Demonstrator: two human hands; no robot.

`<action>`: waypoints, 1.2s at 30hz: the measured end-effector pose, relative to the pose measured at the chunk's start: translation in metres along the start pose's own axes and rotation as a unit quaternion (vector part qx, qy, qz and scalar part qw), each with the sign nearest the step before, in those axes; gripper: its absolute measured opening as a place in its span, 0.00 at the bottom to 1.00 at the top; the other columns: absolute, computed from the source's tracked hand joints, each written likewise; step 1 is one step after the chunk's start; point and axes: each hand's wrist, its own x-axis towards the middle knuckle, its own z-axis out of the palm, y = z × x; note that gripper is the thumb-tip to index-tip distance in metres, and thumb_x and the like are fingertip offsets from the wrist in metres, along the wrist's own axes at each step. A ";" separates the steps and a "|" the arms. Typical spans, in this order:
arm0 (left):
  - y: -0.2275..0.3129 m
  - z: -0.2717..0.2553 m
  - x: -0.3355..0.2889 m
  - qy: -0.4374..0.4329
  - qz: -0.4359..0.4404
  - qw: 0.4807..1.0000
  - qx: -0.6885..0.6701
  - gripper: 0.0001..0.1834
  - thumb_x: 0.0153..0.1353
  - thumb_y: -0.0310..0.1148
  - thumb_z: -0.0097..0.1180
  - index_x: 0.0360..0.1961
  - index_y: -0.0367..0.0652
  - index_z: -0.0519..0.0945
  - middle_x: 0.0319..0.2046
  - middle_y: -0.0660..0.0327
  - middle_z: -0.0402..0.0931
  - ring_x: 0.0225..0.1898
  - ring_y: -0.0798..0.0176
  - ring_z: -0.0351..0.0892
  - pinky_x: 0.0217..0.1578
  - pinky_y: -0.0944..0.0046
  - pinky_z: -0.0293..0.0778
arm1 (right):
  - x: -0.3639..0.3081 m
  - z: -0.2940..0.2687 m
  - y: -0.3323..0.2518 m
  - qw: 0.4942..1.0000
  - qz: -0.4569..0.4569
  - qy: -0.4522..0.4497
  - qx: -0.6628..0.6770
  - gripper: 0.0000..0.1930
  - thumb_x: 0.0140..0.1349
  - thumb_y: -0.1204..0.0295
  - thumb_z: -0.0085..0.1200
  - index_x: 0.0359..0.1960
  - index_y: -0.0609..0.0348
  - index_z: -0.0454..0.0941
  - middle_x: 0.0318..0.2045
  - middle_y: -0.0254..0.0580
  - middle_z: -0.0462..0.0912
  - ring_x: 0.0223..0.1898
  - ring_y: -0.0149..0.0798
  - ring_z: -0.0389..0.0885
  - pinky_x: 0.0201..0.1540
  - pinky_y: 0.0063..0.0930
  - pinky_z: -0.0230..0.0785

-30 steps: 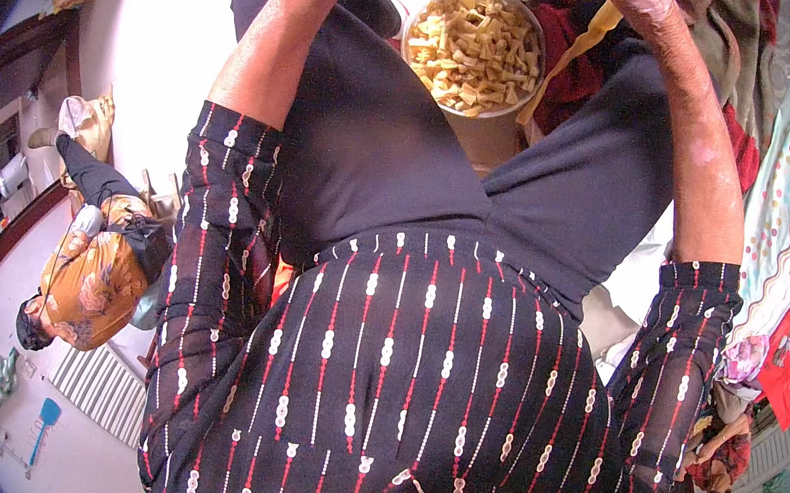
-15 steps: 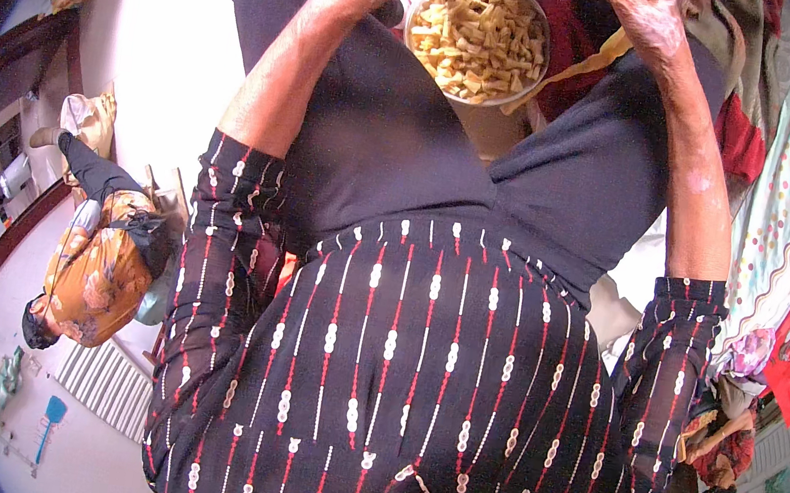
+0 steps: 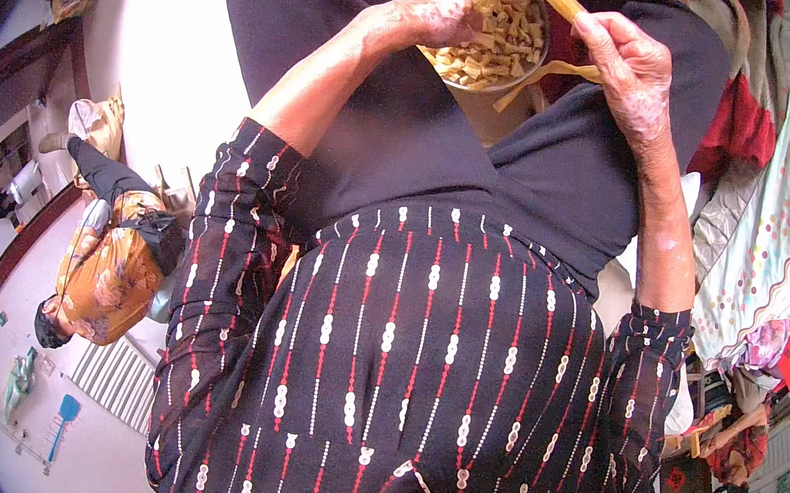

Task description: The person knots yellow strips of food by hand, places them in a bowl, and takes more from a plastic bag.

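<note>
Hands — left hand [image 3: 435, 20] over bowl [image 3: 529, 60], its rim cut off; right hand [image 3: 629, 63] pinching yellow strip [image 3: 565, 0].

Bright daylight, sharp, fisheye-warped edges

Single head cam, fisheye, steep down-look, close over lap [image 3: 408, 149].

The person wears a dark top [image 3: 416, 389] patterned with thin vertical red and white stripes, each stripe broken by small white oval beads stacked in 2s and 3s. Its sleeves are pushed up to the elbows, the left sleeve [image 3: 238, 226] bunched in folds and the right sleeve [image 3: 639, 398] ending in a gathered cuff. Below the top, plain black trousers [image 3: 398, 147] cover both thighs, smooth and unpatterned. Both forearms are bare below the sleeves, with no rings, watch or bracelet showing.
</note>
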 end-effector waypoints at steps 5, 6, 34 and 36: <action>-0.021 -0.002 -0.014 0.111 -0.039 0.992 0.047 0.16 0.59 0.38 0.50 0.46 0.44 0.76 0.39 0.50 0.77 0.40 0.53 0.77 0.42 0.60 0.73 | -0.011 0.009 0.004 0.998 -0.051 -0.018 0.014 0.09 0.62 0.69 0.52 0.34 0.64 0.78 0.22 0.25 0.74 0.26 0.18 0.69 0.29 0.15 0.64; 0.003 -0.023 -0.025 0.122 -0.059 0.991 0.013 0.15 0.56 0.37 0.49 0.42 0.40 0.76 0.33 0.47 0.77 0.38 0.49 0.78 0.40 0.53 0.73 | -0.013 0.009 0.005 0.998 -0.054 -0.019 0.007 0.09 0.62 0.69 0.52 0.34 0.64 0.78 0.21 0.26 0.74 0.26 0.18 0.69 0.29 0.16 0.64; 0.078 -0.055 -0.176 0.185 0.090 0.979 -0.001 0.10 0.51 0.21 0.53 0.36 0.33 0.73 0.32 0.50 0.73 0.37 0.48 0.74 0.38 0.57 0.72 | -0.043 0.089 -0.028 0.945 -0.200 -0.239 -0.099 0.07 0.61 0.71 0.48 0.31 0.63 0.72 0.23 0.50 0.74 0.25 0.52 0.75 0.26 0.40 0.66; 0.095 -0.049 -0.167 0.229 0.097 0.965 0.078 0.12 0.52 0.22 0.53 0.39 0.34 0.73 0.37 0.49 0.73 0.43 0.47 0.74 0.44 0.57 0.71 | -0.041 0.090 -0.031 0.942 -0.200 -0.244 -0.113 0.07 0.61 0.71 0.48 0.31 0.63 0.71 0.23 0.51 0.74 0.25 0.53 0.74 0.27 0.41 0.66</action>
